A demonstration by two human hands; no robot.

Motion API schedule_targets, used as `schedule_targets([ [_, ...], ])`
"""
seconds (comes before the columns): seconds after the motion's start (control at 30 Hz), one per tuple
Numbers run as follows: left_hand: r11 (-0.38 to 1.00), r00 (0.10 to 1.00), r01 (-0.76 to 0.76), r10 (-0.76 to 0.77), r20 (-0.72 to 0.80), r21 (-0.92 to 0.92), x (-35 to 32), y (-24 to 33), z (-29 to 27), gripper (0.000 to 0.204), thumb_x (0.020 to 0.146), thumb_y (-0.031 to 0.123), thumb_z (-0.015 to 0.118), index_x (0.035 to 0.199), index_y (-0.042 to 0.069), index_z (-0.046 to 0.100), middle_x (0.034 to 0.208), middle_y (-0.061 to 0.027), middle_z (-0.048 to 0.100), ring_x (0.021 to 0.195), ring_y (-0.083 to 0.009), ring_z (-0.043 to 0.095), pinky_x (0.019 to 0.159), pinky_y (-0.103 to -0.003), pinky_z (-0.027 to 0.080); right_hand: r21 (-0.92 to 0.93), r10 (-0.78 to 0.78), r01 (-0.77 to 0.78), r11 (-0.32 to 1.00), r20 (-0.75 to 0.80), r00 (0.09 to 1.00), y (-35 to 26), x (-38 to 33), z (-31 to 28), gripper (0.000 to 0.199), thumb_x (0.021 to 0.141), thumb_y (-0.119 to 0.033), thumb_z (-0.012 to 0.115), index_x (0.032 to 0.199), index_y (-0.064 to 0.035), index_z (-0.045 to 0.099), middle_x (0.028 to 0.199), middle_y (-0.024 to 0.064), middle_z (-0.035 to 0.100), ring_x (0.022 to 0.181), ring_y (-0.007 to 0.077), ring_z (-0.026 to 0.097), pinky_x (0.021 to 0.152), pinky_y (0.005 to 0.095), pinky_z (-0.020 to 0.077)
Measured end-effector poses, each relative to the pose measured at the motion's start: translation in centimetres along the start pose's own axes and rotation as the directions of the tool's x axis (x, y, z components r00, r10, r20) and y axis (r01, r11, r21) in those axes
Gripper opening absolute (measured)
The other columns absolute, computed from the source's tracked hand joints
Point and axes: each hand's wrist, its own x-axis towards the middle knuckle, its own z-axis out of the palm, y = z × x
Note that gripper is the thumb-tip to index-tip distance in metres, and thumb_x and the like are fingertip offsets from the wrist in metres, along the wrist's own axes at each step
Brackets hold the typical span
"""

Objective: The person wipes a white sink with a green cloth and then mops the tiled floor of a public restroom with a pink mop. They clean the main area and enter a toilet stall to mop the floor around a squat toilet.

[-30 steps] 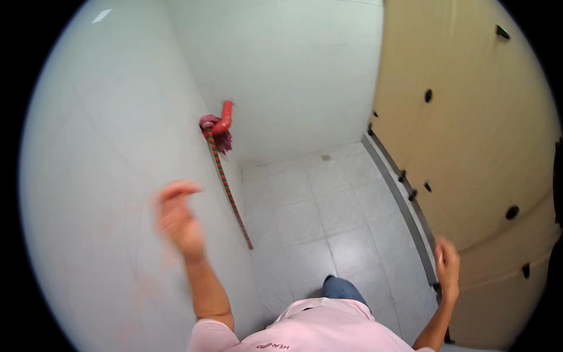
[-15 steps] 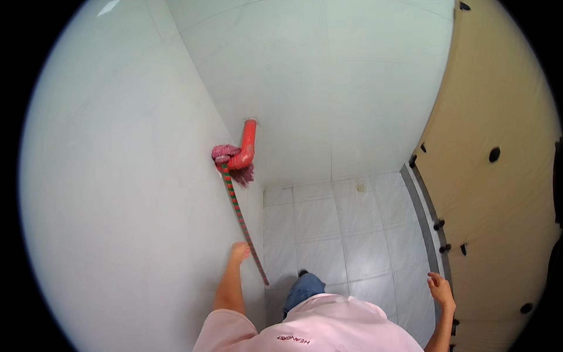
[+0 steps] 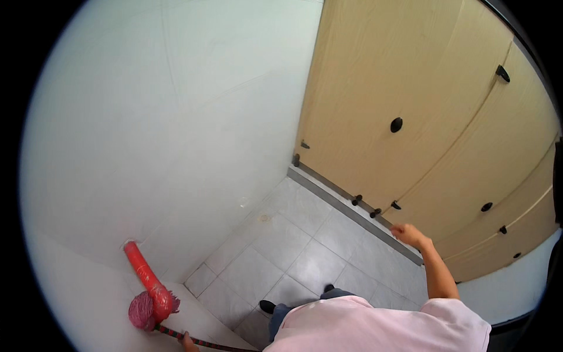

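In the lower left, a mop with a pink-purple string head (image 3: 141, 311) rests against the bent end of a red pipe (image 3: 141, 264) that comes out of the wall. Its thin handle (image 3: 205, 344), striped in red and a dark colour, slants down to the right. My left hand (image 3: 187, 341) is closed around this handle, cut off in part by the lower edge of the picture. Away to the right, my right hand (image 3: 410, 234) hangs in the air before the cabin doors, with its fingers loosely bent and nothing in them.
Pale wood-coloured doors (image 3: 363, 76) with black knobs and hinges line the right, above a grey ledge (image 3: 346, 205). White walls (image 3: 176, 117) stand on the left. Grey tiles (image 3: 252, 270) cover the floor, where my black shoes (image 3: 267, 306) show.
The view has swung right, so the pipe and mop sit lower left and more doors show. My left hand has closed on the handle. My right arm is raised more.
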Motion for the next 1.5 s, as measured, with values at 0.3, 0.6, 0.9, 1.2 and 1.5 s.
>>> schedule_targets([
  [0.3, 0.985, 0.997, 0.044, -0.033, 0.07, -0.167, -16.7, 10.4, 1.8, 0.049, 0.087, 0.022, 0.059, 0.126, -0.005, 0.048, 0.122, -0.0178, 0.053, 0.105, -0.0311, 0.051, 0.094, -0.037, 0.039, 0.596, 0.247, -0.097, 0.797, -0.175, 0.953, 4.1, 14.2, -9.6, 0.031, 0.092, -0.025, 0.051, 0.112, -0.0037, 0.061, 0.085, 0.0041, 0.065, 0.072, 0.0117, 0.06, 0.065, 0.0256, 0.049],
  [0.6, 0.657, 0.847, 0.47, -0.147, 0.51, -0.59, -31.9, 15.7, 0.8, 0.026, 0.088, 0.033, 0.055, 0.09, 0.007, 0.057, 0.07, -0.0075, 0.052, 0.06, -0.0161, 0.049, 0.057, -0.029, 0.042, 0.801, 0.384, 0.172, 0.574, -0.449, 0.807, 15.1, 38.6, -23.1, 0.028, 0.091, -0.017, 0.047, 0.115, -0.0069, 0.056, 0.08, 0.0012, 0.059, 0.068, 0.0104, 0.056, 0.063, 0.0257, 0.0479],
  [0.9, 0.132, 0.854, 0.494, 0.113, 0.508, -0.859, -49.4, 28.0, 8.3, 0.027, 0.095, 0.032, 0.044, 0.099, 0.005, 0.048, 0.062, 0.003, 0.037, 0.043, -0.0033, 0.03, 0.037, -0.017, 0.031, 0.628, 0.519, 0.244, 0.739, -0.762, 0.387, 30.9, 53.4, -31.0, 0.019, 0.082, -0.022, 0.059, 0.089, -0.0048, 0.065, 0.087, 0.0021, 0.062, 0.075, 0.0147, 0.053, 0.072, 0.0309, 0.0433],
  [1.2, 0.322, 0.878, 0.473, -0.097, 0.469, -0.82, -58.2, 37.6, 7.8, 0.017, 0.089, 0.018, 0.047, 0.104, 0.01, 0.049, 0.06, -0.0006, 0.043, 0.037, -0.0094, 0.033, 0.032, -0.024, 0.029, 0.477, 0.259, 0.424, 0.77, -0.841, 0.475, 29.8, 52.7, -31.2, 0.03, 0.087, -0.031, 0.06, 0.085, -0.0009, 0.065, 0.084, 0.0033, 0.061, 0.076, 0.0132, 0.051, 0.07, 0.028, 0.0401],
  [1.5, 0.479, 0.777, 0.621, -0.272, 0.567, -0.62, -59.1, 37.5, 5.5, 0.021, 0.085, 0.014, 0.048, 0.105, 0.009, 0.049, 0.06, 0.0009, 0.039, 0.039, -0.0086, 0.032, 0.036, -0.023, 0.028, 0.413, 0.149, 0.585, 0.698, -0.883, 0.446, 12.9, 41.3, -20.4, 0.037, 0.082, -0.036, 0.07, 0.09, -0.0038, 0.054, 0.086, 0.001, 0.051, 0.079, 0.0105, 0.048, 0.074, 0.0231, 0.0423],
])
